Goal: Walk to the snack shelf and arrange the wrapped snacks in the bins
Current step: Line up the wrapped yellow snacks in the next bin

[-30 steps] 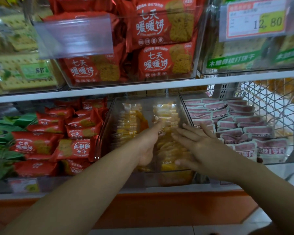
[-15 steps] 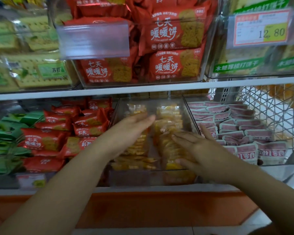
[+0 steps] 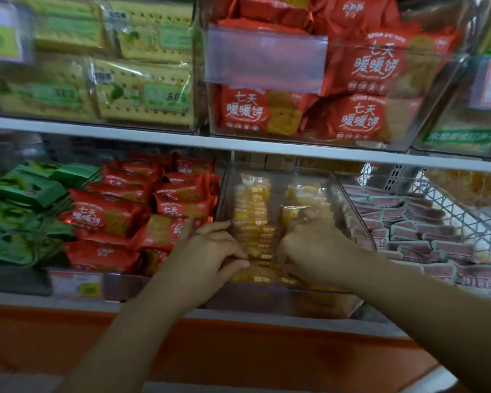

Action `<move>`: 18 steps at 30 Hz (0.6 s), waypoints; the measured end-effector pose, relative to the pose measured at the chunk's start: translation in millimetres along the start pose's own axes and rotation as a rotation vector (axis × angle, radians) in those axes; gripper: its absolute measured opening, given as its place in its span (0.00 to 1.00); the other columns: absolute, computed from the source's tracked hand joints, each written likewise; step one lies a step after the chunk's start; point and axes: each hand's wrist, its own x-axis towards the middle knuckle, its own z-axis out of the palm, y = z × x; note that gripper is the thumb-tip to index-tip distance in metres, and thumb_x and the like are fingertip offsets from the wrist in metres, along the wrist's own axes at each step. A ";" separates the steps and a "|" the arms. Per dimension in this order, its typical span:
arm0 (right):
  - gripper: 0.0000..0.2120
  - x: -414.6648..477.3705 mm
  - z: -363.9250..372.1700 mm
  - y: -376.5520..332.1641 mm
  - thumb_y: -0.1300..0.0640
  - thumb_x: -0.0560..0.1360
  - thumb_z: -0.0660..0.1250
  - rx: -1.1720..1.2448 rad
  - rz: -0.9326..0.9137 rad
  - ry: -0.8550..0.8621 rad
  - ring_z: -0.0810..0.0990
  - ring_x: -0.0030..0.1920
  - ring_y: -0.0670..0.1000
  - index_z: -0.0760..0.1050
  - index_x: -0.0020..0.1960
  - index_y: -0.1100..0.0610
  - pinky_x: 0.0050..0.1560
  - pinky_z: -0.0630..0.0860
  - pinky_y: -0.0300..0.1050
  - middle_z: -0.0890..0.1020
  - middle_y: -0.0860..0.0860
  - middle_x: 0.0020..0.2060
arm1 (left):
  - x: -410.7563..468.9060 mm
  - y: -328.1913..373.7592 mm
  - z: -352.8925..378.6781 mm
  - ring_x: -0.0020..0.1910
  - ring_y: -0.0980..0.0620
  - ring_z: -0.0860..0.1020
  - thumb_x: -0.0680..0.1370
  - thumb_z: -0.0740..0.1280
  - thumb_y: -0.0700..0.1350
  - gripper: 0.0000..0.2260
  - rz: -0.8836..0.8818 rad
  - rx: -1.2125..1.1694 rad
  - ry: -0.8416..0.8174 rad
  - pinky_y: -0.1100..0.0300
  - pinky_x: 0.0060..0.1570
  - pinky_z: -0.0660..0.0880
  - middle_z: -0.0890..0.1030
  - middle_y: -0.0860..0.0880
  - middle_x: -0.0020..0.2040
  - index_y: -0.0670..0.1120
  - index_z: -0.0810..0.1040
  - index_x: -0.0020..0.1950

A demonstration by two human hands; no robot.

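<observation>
A clear plastic bin (image 3: 284,303) on the lower shelf holds two rows of small yellow wrapped snacks (image 3: 251,211). My left hand (image 3: 210,252) lies over the front of the left row, its thumb and fingers pinching snacks there. My right hand (image 3: 313,246) is curled round a yellow packet (image 3: 291,212) of the right row, whose top edge sticks up above my fingers. Both forearms reach in from below.
Red wrapped biscuits (image 3: 142,211) fill the bin to the left, green packets (image 3: 23,211) farther left, maroon-and-white snacks (image 3: 425,236) to the right. A white shelf board (image 3: 238,146) hangs above, bearing bins of larger packs. A wire basket (image 3: 471,211) sits at the far right.
The view has shifted so the shelf sits more to the right. My left hand came down onto the left row and curled. My right hand closed round a packet in the right row.
</observation>
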 end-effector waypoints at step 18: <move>0.11 29.2 4.7 14.6 0.42 0.71 0.68 0.282 0.151 0.120 0.78 0.51 0.51 0.77 0.46 0.49 0.48 0.70 0.43 0.82 0.48 0.46 | 0.7 7.7 7.9 0.74 0.60 0.51 0.75 0.61 0.63 0.19 0.007 0.085 -0.062 0.45 0.68 0.29 0.72 0.62 0.66 0.61 0.72 0.65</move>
